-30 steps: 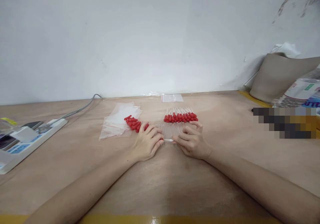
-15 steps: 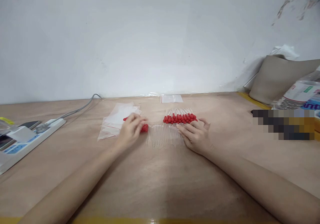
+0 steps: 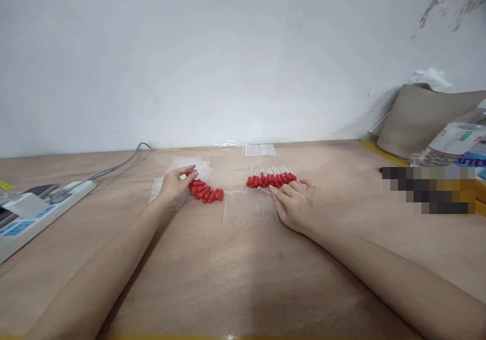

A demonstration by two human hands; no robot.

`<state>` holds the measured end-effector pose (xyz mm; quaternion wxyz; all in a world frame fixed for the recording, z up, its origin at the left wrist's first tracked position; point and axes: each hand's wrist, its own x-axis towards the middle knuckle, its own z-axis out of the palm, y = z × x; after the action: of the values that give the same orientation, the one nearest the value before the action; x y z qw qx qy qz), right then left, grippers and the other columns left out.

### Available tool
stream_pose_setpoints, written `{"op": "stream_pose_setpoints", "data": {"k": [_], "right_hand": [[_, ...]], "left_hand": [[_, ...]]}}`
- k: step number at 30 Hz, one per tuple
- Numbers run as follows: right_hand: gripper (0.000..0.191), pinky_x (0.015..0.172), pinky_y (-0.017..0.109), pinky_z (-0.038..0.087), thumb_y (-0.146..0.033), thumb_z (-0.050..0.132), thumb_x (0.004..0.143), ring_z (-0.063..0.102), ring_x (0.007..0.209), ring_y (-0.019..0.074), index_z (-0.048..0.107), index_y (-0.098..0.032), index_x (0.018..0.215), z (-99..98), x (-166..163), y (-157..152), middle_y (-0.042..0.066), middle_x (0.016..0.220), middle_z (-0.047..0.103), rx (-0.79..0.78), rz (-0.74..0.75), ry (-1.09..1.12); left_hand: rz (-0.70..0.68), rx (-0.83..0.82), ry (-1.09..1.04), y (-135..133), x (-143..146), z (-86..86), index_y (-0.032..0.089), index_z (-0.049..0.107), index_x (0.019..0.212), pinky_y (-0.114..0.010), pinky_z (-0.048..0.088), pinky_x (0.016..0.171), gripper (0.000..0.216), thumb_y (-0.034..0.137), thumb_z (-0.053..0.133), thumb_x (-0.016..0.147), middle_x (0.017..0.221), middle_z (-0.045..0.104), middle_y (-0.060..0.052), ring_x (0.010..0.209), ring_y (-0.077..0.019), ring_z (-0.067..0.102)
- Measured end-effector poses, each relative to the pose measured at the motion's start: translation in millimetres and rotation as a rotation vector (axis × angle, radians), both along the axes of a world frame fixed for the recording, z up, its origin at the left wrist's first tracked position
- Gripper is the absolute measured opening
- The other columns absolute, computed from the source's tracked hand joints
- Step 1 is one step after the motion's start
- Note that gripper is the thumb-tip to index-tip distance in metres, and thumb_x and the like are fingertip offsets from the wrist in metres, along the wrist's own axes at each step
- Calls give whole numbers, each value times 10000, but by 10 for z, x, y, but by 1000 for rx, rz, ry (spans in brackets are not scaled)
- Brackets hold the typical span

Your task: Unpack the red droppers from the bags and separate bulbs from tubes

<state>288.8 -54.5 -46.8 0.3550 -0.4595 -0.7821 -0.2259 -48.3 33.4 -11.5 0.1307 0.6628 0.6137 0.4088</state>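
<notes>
Thumb and forefinger of my left hand close on a red rubber bulb at the upper end of a curved row of red rubber bulbs. My right hand pinches a clear dropper tube whose free end points left. Below it, many clear tubes lie side by side on the table. Behind my right fingertips are droppers with red bulbs in a dense row, their thin clear tips pointing away from me.
Clear plastic zip bags lie partly under my left hand. Another bag is by the wall. At left sit a power strip with a grey cable and a phone. A plastic bottle and a grey-brown sheet stand at right.
My left hand has moved left from the near end of the red bulbs to their far end, uncovering the row. My right hand stays nearly in place with the tube.
</notes>
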Motion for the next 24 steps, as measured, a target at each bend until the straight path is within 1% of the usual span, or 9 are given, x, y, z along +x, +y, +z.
{"op": "stream_pose_setpoints", "data": {"k": [3,6,9,12,14,16,20,22,24], "right_hand": [[265,873,398,189,-189,445,806,472,751,154,616,-210,1008,-8,-31,-2,14,711,613,-28,-20,-7],[252,887,400,187,-163,449,783,470,749,154,619,-210,964,-14,-52,-13,10,711,620,-45,-3,5],[194,893,403,184,-164,462,773,465,740,154,626,-201,871,-19,-66,-26,9,699,619,-61,16,11],[156,888,410,179,-191,473,781,461,737,155,626,-200,813,-9,-84,-40,15,701,617,-89,42,-3],[153,883,413,179,-237,481,797,462,752,159,627,-205,829,10,-98,-55,17,726,620,-129,71,-20],[185,878,416,182,-316,488,808,464,770,166,627,-207,864,36,-106,-74,22,744,617,-175,102,-40],[337,879,420,188,-478,477,800,461,798,180,622,-209,943,79,-97,-112,34,775,604,-244,151,-73],[413,885,418,189,-520,460,796,461,815,185,601,-207,1026,82,-85,-119,44,817,604,-252,164,-73],[475,887,415,189,-532,446,800,464,831,189,556,-197,1119,72,-75,-111,58,869,607,-245,159,-59]], "left_hand": [[-20,-84,10,21,-43,-36,151,635,1042,-332,379,970,441,439,576,713,1073,640,-67,1051,-225,556],[-35,-115,-10,52,-87,-49,130,624,1058,-323,406,943,486,490,485,764,1085,632,-77,1038,-223,567],[-26,-85,-48,46,-88,3,146,593,1107,-299,390,960,519,518,405,799,1135,606,-56,1095,-206,528],[-28,-3,-54,-31,3,113,164,587,1111,-305,368,978,512,523,377,812,1153,596,-40,1126,-203,501],[-72,41,3,-106,140,186,177,591,1102,-320,374,968,471,498,415,805,1154,596,-37,1115,-210,506],[-142,66,90,-171,339,238,200,605,1071,-329,400,934,407,457,485,779,1127,610,-32,1081,-216,527],[-374,150,252,-198,831,270,188,642,883,-328,431,860,263,391,543,750,940,659,-44,920,-195,585],[-457,133,326,-165,1055,260,175,624,846,-314,456,778,255,394,563,730,896,648,-48,859,-189,587],[-477,49,359,-124,1229,236,166,598,872,-289,466,679,298,417,578,713,858,639,-48,780,-178,590]]}}
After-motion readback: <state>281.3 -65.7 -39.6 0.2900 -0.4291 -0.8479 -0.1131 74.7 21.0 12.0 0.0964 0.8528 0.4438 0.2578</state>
